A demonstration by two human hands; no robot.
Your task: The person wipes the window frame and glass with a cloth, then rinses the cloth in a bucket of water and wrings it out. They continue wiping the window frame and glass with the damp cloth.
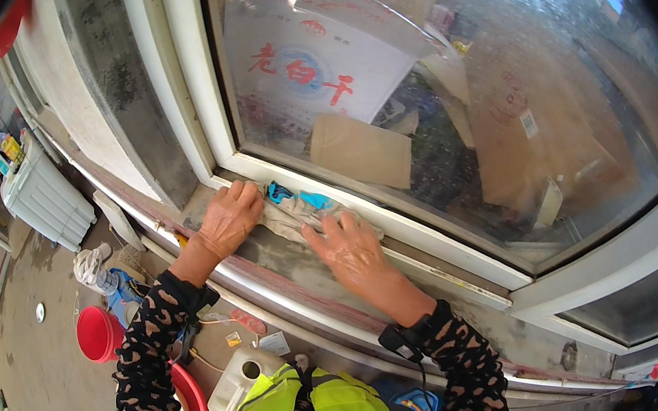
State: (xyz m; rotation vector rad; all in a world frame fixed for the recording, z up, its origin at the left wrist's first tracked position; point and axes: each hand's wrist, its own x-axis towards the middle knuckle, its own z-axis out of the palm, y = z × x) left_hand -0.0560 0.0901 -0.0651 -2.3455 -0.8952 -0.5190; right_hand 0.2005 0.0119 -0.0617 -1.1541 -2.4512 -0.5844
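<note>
A damp-looking grey cloth with bright blue patches [287,215] lies bunched along the lower track of a white-framed window [379,206]. My left hand [232,214] has its curled fingers on the cloth's left end, near the frame's corner. On the right part of the cloth rests my right hand [348,248], fingers bent and pressing down on it. Both hands are above the stained concrete sill [290,263]. Behind the dusty glass stand a white printed carton and brown cardboard.
White pipes run below the sill's edge. On the floor are a red bucket [99,334], a cut-open plastic jug [240,381], a red basin [191,399] and blue items. A pale ribbed bin [49,203] stands at left. A wall edge [125,97] juts out beside the window.
</note>
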